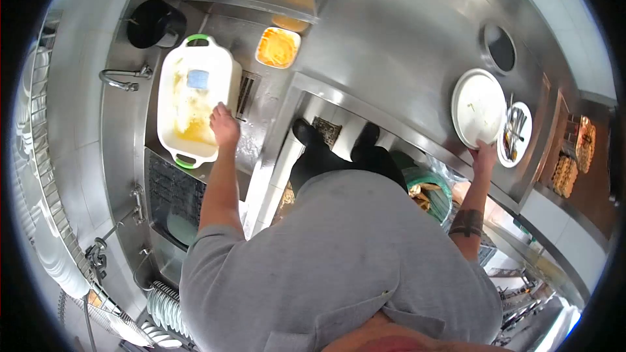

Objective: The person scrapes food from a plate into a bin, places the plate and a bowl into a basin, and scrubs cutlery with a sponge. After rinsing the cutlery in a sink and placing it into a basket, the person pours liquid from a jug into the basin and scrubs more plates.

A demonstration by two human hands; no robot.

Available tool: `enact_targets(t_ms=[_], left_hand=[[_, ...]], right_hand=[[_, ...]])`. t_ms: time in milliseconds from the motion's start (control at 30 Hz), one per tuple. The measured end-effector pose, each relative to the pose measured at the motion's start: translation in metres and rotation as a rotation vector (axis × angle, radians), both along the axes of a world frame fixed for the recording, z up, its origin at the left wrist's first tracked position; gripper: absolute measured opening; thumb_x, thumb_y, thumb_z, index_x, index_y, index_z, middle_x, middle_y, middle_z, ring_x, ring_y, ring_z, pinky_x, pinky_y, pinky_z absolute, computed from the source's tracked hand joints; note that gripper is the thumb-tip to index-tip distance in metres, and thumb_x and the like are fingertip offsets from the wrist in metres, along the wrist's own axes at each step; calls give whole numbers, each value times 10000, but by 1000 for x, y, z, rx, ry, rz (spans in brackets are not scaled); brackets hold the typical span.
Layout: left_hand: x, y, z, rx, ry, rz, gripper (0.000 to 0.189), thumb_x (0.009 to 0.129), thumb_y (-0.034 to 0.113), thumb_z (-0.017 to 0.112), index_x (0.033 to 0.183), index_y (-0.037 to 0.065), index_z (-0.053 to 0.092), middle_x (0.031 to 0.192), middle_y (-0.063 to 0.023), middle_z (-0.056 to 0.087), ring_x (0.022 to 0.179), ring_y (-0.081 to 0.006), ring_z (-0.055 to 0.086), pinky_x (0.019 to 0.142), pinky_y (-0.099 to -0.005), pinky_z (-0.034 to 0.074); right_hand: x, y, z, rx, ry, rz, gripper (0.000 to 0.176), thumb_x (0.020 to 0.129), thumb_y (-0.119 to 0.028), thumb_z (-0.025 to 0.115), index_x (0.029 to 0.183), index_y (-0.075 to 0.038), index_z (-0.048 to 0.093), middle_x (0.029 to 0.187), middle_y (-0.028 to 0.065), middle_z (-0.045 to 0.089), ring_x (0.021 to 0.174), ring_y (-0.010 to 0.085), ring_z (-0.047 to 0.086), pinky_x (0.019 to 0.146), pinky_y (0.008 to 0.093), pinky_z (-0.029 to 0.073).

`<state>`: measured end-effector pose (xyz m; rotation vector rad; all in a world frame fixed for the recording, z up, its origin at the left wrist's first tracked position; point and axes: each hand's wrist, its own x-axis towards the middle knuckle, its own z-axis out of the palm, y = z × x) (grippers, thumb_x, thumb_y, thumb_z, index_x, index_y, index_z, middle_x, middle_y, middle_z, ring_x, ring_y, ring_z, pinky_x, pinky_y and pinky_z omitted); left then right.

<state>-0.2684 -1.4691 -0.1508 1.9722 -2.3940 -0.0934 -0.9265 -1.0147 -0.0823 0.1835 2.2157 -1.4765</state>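
Observation:
My left hand (225, 125) is at the right rim of a white tub with green handles (229, 68), its fingers loosely bent and slightly apart, with nothing visible in them. Yellowish liquid and a blue sponge (197, 79) are in the tub. On the right, my right hand (483, 156) grips the near edge of a white oval plate (479, 107) with a few food scraps on it. Beside this plate, a second white plate (527, 117) holds several pieces of cutlery.
A square dish of orange food (278, 47) stands right of the tub. A black pot (155, 24) and a faucet (124, 79) are at the far left. A round opening (501, 48) is in the steel counter (385, 45). A lined bin (440, 189) stands below the counter.

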Motion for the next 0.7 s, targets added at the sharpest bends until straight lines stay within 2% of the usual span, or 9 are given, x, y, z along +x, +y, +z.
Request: enact_targets(t_ms=[67,167,233,267,333,433,533,633,700], left_hand=[[-5,-8,1,132,13,76,451,1001,203,520,1423,50,483,1372,-202,562,1238,-439,513,1011,-593,427],[-22,-7,18,16,10,97,455,998,238,536,1419,66,512,1408,-193,553,1266,-473,493,1016,-605,426],[-50,-6,32,37,-330,-31,491,987,285,581,1406,33,539,1447,-231,511,1286,-508,465,1053,-601,403],[-62,-5,12,-197,110,49,527,973,310,623,1386,-9,555,1445,-287,481,1280,-524,453,1065,-596,394],[-134,23,60,-275,290,-123,493,972,234,653,1377,-29,554,1424,-307,478,1280,-492,456,1080,-584,388],[-228,66,104,-173,486,-361,457,979,206,657,1363,-25,562,1409,-269,493,1309,-436,456,1097,-528,395],[-303,94,108,-68,577,-525,467,990,226,659,1376,-15,552,1398,-242,501,1266,-398,511,1070,-471,448],[-366,114,115,327,737,-451,586,1004,281,658,1447,-51,467,1415,-256,481,1183,-367,592,1025,-455,497],[-378,109,102,336,700,-448,619,1003,291,659,1461,-65,443,1420,-270,472,1195,-375,587,1028,-452,495]], right_hand=[[2,5,3,-133,27,39,718,831,-21,636,1499,-65,375,1389,184,522,1139,356,625,764,452,648],[1,-18,7,-185,-48,65,701,844,-19,620,1488,-77,348,1356,179,545,1117,346,636,785,470,648],[-1,-7,-16,-300,-23,95,673,863,-25,610,1475,-79,335,1300,178,576,1054,338,661,771,465,647],[7,-31,5,-250,-40,81,682,858,-29,610,1479,-73,331,1268,184,587,1041,333,664,743,457,643],[11,-49,-2,-235,-16,48,683,847,-31,610,1474,-61,341,1203,177,617,993,311,676,643,408,626],[32,-89,11,-292,4,138,675,831,12,592,1468,-52,379,1186,175,628,973,286,701,660,388,649],[51,-122,17,-299,-34,262,646,919,-111,661,1506,-85,391,1206,158,628,1024,266,684,668,379,650],[45,-129,50,-160,-128,411,595,945,-278,713,1468,-95,495,1231,154,637,1054,259,676,762,403,632],[27,-117,44,75,282,613,583,944,-369,683,1403,-32,558,1247,232,644,1208,371,603,1070,468,482]])
